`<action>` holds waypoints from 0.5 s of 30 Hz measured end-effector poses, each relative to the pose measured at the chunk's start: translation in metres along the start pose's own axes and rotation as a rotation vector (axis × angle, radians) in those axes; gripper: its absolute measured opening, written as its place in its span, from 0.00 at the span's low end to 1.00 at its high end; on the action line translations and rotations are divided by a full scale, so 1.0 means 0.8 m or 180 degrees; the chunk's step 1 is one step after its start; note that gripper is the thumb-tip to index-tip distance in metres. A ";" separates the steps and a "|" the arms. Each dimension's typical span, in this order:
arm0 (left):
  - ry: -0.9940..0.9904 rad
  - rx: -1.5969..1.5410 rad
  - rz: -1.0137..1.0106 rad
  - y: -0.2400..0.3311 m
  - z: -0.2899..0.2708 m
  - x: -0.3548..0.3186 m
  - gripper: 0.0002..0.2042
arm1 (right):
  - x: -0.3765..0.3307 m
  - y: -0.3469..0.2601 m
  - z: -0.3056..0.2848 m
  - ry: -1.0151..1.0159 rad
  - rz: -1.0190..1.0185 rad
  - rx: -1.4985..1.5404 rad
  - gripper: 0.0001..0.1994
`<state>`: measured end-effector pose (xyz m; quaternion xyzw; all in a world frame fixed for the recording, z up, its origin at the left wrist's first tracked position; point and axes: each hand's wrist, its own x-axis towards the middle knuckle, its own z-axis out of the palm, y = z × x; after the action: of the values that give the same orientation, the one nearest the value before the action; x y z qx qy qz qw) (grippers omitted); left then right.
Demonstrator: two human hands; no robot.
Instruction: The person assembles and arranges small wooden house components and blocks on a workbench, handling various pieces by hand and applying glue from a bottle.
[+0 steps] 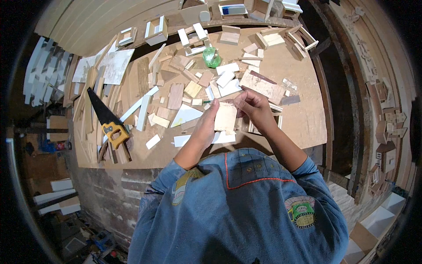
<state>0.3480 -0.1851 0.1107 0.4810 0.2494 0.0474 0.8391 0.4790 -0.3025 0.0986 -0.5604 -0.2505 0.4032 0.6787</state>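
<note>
Pale plywood panel point(226, 118), roughly square, held upright between both hands above the near edge of the worktop point(303, 119). Left hand point(205, 125): forearm rising from the lower edge in a blue sleeve, palm turned toward the panel, fingers extended and closed against its left edge. Right hand point(252, 105): wrist bent inward, fingers curled and pinched over the panel's upper right corner (thumb hidden behind the fingers). Both hands are thus closed on the same piece, which stands clear of the surface.

Worktop: a brown board, dusty, strewn with offcuts point(184, 88) of wood in tan, white and dark brown, thickest across its middle and far left. A green translucent bottle point(211, 57) stands toward the far edge, among the scraps. A handsaw point(107, 121) with black blade and yellow handle lies near the left edge, blade pointing to the far left corner. Just right of the hands, at the near edge, rests a small open wooden frame point(259, 127), partly covered by the right wrist. Further frames and small box-like assemblies point(156, 30) line the far edge.

Room: white strips point(37, 72) lean at the left; carved wooden pieces point(387, 127) are stacked against the right wall; the floor below is dark and cluttered.
</note>
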 end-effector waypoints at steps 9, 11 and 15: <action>-0.0224 -0.0558 -0.0265 -0.005 -0.010 0.003 0.27 | -0.004 -0.002 -0.004 -0.0286 -0.0043 -0.0581 0.09; 0.0114 -0.0897 -0.0385 -0.005 -0.008 0.004 0.26 | -0.007 -0.003 -0.001 -0.0199 -0.0480 -0.1117 0.11; 0.0117 -0.1464 -0.0310 -0.007 -0.020 0.006 0.25 | -0.019 -0.018 0.005 -0.0151 -0.0773 -0.1440 0.13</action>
<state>0.3442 -0.1739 0.0979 0.2636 0.2702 0.0712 0.9233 0.4713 -0.3134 0.1153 -0.6541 -0.4156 0.2655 0.5735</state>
